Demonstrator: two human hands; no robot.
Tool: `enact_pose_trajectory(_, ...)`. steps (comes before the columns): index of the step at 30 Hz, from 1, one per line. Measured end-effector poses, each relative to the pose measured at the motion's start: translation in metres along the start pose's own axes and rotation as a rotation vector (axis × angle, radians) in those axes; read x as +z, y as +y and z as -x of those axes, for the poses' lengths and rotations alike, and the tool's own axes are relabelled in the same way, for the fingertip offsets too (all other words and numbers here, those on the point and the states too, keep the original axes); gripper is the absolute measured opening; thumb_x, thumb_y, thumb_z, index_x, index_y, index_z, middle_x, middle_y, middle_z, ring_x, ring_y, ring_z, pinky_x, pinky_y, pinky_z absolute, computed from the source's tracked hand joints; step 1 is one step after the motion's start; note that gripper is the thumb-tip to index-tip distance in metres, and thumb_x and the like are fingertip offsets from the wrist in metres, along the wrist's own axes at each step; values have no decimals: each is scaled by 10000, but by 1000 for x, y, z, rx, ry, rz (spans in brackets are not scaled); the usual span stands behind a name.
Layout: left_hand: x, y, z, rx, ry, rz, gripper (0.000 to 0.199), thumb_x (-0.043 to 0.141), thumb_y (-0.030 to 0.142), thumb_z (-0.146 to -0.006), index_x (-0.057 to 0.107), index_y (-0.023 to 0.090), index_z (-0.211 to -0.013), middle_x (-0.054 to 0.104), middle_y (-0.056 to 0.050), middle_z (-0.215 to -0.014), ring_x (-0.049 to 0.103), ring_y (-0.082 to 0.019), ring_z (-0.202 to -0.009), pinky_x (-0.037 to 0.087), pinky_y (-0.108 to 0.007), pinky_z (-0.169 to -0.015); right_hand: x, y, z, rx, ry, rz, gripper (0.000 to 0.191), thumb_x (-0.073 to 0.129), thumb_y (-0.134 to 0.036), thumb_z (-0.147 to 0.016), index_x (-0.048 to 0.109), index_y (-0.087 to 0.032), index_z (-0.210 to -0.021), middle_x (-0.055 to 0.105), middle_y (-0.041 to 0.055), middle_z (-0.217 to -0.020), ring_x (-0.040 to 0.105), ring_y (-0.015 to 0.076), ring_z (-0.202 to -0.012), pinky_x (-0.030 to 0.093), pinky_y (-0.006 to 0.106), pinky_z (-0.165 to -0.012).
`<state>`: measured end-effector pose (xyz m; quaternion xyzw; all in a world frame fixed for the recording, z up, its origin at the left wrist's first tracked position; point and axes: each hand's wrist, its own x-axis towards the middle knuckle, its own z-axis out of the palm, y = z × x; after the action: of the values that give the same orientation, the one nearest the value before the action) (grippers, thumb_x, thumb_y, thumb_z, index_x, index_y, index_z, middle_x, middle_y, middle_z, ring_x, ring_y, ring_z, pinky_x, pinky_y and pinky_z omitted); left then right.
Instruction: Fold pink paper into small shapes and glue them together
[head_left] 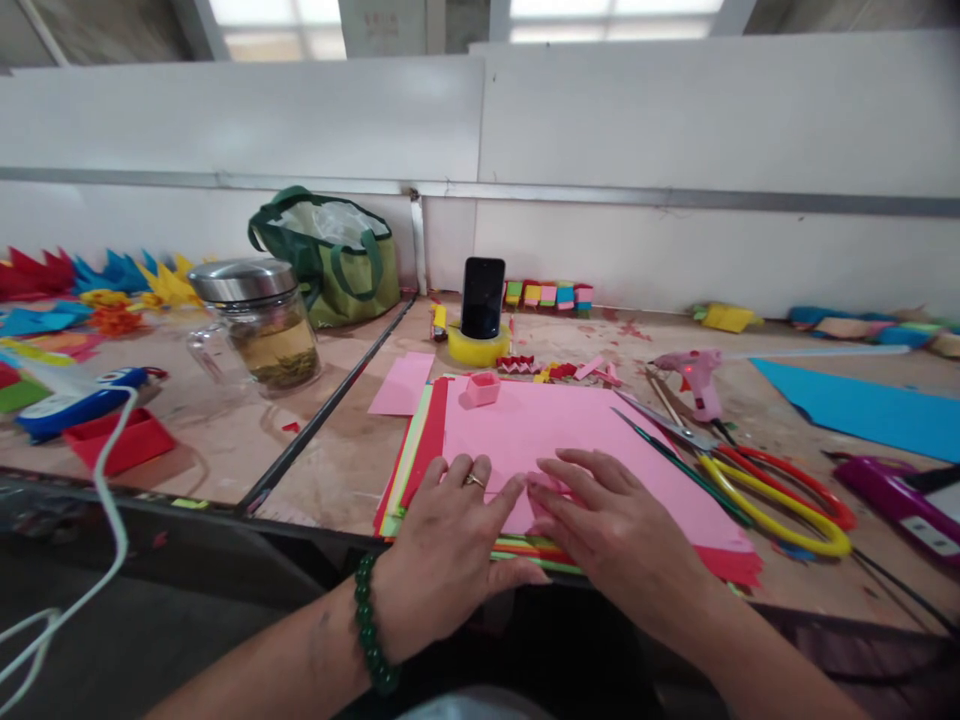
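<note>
Left hand (446, 545), bare, green bead bracelet (367, 620) at wrist: thumb spread from fingers, index tip at a small pink folded-paper piece (553, 483). Right hand (619, 520), bare: fingers bent over the same piece; whether either hand pinches it, cannot tell. Piece location: near edge of a large pink paper sheet (577, 425), atop multicoloured sheets. Small pink open-topped paper box (484, 390): sheet's far edge. Red-and-yellow-handled metal scissors (774, 532): right of sheet.
</note>
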<state>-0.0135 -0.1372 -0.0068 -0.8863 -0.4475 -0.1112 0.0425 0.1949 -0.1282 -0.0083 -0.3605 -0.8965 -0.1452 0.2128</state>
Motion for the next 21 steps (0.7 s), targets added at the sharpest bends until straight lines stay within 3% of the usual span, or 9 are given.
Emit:
enact_pose_trajectory(8,-14,-31,28,-39,28,10,528,361,586,-910,624,238,-1207,613,-154,-1195,536,-326,-1099,376,-510,-931,-15,24,30,92,-50,25,246,478,-256,-947,717,-198,-933,720,65,-1021,618,234,-976,547,408,-848)
enact_pose_trajectory(12,-16,-41,18,-141,10,176,449,319,466,-973,684,208,-1013,652,-114,-1099,558,-275,-1085,425,-426,-902,-18,21,33,195,-31,-2,325,405,-284,-973,707,-192,-897,718,70,-960,630,205,-881,570,346,-740)
enact_pose_trajectory(14,-13,-42,7,-208,17,206,421,385,467,-955,620,166,-1132,645,-130,-1103,579,-281,-1040,455,-418,-862,-20,18,30,227,-26,-16,341,395,-303,-973,706,-205,-870,720,66,-942,634,201,-859,569,333,-717)
enact_pose_trajectory(17,-7,-42,-4,-316,73,215,610,555,483,-866,459,93,-1325,609,-183,-1168,564,-319,-1074,442,-458,-912,-23,17,28,257,-56,-45,336,397,-311,-964,707,-234,-858,722,55,-930,645,201,-855,569,324,-708)
enact_pose_trajectory(21,-2,-47,-9,-351,85,311,747,616,466,-813,340,126,-1419,603,-161,-1128,575,-299,-1039,460,-432,-892,-24,19,22,308,-108,-49,316,410,-341,-957,704,-233,-922,718,71,-969,658,222,-875,575,363,-723)
